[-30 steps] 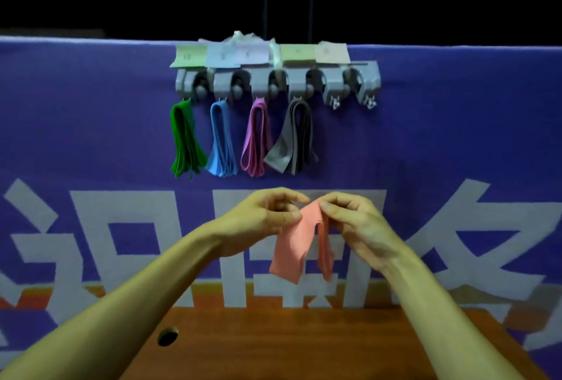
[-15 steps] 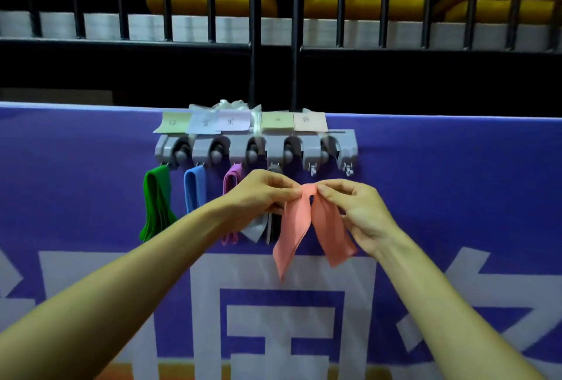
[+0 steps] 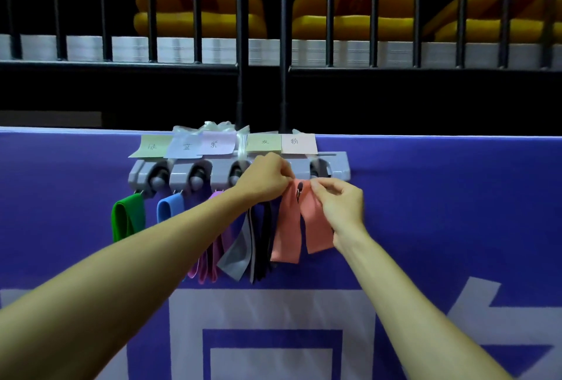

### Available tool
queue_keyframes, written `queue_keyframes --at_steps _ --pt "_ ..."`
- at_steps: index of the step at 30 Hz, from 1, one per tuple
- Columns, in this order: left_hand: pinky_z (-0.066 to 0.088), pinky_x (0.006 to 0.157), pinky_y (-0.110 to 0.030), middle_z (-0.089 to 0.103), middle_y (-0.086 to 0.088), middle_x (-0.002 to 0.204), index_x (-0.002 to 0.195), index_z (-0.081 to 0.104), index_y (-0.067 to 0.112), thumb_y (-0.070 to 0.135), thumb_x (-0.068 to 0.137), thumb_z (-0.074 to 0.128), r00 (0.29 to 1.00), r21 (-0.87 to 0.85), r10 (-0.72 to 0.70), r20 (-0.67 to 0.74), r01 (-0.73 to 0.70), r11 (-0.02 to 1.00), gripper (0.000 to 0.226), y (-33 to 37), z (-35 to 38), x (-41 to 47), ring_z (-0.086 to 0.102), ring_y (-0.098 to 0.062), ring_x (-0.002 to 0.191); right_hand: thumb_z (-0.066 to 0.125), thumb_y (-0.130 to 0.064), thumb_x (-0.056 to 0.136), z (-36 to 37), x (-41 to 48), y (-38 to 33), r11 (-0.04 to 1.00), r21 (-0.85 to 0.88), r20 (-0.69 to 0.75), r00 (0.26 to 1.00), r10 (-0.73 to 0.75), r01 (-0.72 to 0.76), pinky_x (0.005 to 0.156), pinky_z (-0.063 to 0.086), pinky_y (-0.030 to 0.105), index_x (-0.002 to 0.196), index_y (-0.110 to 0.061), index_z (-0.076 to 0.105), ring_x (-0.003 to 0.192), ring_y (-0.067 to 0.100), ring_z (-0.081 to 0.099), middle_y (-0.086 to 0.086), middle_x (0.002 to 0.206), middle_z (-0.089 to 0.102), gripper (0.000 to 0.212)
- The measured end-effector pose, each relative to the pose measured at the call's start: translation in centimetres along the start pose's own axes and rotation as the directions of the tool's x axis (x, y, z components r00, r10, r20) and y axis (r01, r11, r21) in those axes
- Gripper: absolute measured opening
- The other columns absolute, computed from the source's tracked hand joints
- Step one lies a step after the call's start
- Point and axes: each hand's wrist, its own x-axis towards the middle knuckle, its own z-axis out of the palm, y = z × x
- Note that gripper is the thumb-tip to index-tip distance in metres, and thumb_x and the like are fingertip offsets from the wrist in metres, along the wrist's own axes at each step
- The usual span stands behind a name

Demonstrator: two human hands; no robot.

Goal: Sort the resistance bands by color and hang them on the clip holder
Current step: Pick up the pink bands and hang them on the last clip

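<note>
Left hand (image 3: 264, 180) and right hand (image 3: 340, 203) have both lifted since half a second ago. Each pinches the pink band (image 3: 287, 227) by its top fold, now right up at the clip holder (image 3: 339, 163) under the pink label (image 3: 299, 142). Nearly hooked, I reckon.

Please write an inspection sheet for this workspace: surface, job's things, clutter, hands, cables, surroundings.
Surface: purple banner, upright, with white characters.
Job's things: clip holder at the banner's top; green band, blue band, purple band, grey and dark bands hang from it; pink band held at it.
Clutter: paper labels above the holder.
Hands: left hand and right hand both pinch the pink band's top.
Cables: nothing seen.
Surroundings: black railing, yellow seats behind.
</note>
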Motion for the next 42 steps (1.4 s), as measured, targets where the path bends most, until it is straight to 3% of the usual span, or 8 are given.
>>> queue_keyframes --at_steps 4,8,14,16,20,25,30,42 --pt "0.051 0.066 -0.032 0.069 0.000 0.085 0.081 0.074 0.017 0.008 0.082 0.052 1.000 0.120 -0.025 0.010 0.024 0.992 0.024 -0.5 1.8 0.6 0.063 -0.023 0.080 0.070 -0.016 0.085 -0.1 0.4 1.3 0.981 -0.179 -0.019 0.997 -0.079 0.075 0.051 0.038 0.001 0.072 -0.028 0.071 0.071 -0.004 0.059 -0.016 0.072 0.066 0.017" --pt "0.054 0.076 -0.038 0.071 -0.004 0.099 0.088 0.073 0.022 0.011 0.082 0.050 0.998 0.154 -0.061 -0.007 0.061 0.986 0.026 -1.1 3.2 0.6 0.064 -0.026 0.090 0.069 -0.014 0.084 -0.2 0.7 2.3 0.950 -0.284 0.005 0.991 -0.136 0.132 0.055 0.037 -0.001 0.082 -0.019 0.076 0.068 -0.008 0.056 -0.015 0.070 0.065 0.009" --pt "0.051 0.071 -0.035 0.070 -0.005 0.100 0.095 0.074 0.022 0.016 0.087 0.053 1.000 0.210 -0.021 0.014 0.017 0.977 0.023 -1.7 3.8 0.4 0.064 -0.029 0.088 0.062 -0.025 0.092 0.3 0.6 4.1 0.868 -0.453 0.073 0.979 -0.190 0.202 0.066 0.053 0.033 0.083 -0.024 0.074 0.079 0.016 0.064 -0.004 0.082 0.071 0.015" --pt "0.051 0.072 -0.037 0.070 -0.005 0.097 0.094 0.074 0.020 0.021 0.088 0.055 0.999 0.236 -0.011 0.042 0.001 0.972 0.020 -1.9 4.0 0.4 0.063 -0.029 0.084 0.060 -0.026 0.093 0.4 0.5 4.4 0.867 -0.450 0.081 0.977 -0.198 0.213 0.065 0.054 0.033 0.081 -0.024 0.073 0.076 0.016 0.064 -0.004 0.079 0.071 0.017" --pt "0.036 0.072 -0.031 0.069 -0.005 0.096 0.093 0.070 0.019 0.018 0.088 0.053 0.998 0.262 -0.012 0.053 -0.002 0.965 0.017 -1.5 4.1 0.3 0.057 -0.027 0.081 0.064 -0.019 0.091 0.1 0.5 4.1 0.935 -0.331 0.059 0.992 -0.115 0.128 0.052 0.041 0.008 0.082 -0.021 0.074 0.068 0.003 0.059 -0.010 0.073 0.068 0.014" --pt "0.049 0.080 -0.034 0.072 0.001 0.107 0.099 0.075 0.021 0.013 0.088 0.051 0.999 0.145 -0.038 0.032 0.033 0.989 0.027 -1.5 3.7 0.6 0.063 -0.026 0.095 0.065 -0.010 0.087 0.3 0.8 4.1 0.993 -0.104 -0.067 0.996 0.051 -0.057 0.073 0.054 0.030 0.070 -0.027 0.072 0.081 0.015 0.066 -0.006 0.079 0.072 0.025" --pt "0.044 0.079 -0.033 0.072 -0.004 0.102 0.101 0.073 0.018 0.022 0.091 0.056 0.997 0.241 -0.012 0.078 -0.007 0.971 0.020 -1.4 4.0 0.7 0.063 -0.026 0.091 0.074 -0.027 0.082 0.4 0.6 4.8 0.984 -0.133 -0.005 0.992 0.123 -0.122 0.062 0.050 0.025 0.075 -0.025 0.074 0.076 0.012 0.067 -0.007 0.076 0.073 0.007" --pt "0.051 0.075 -0.040 0.068 -0.012 0.104 0.107 0.068 0.014 0.007 0.087 0.045 0.989 0.216 0.146 -0.013 -0.140 0.966 0.031 -0.6 0.5 -3.1 0.062 -0.031 0.095 0.064 -0.009 0.086 -2.2 -0.7 5.0 0.954 -0.299 0.099 0.993 0.066 -0.034 0.090 0.055 0.038 0.086 -0.030 0.073 0.093 0.010 0.067 -0.010 0.091 0.073 0.024"
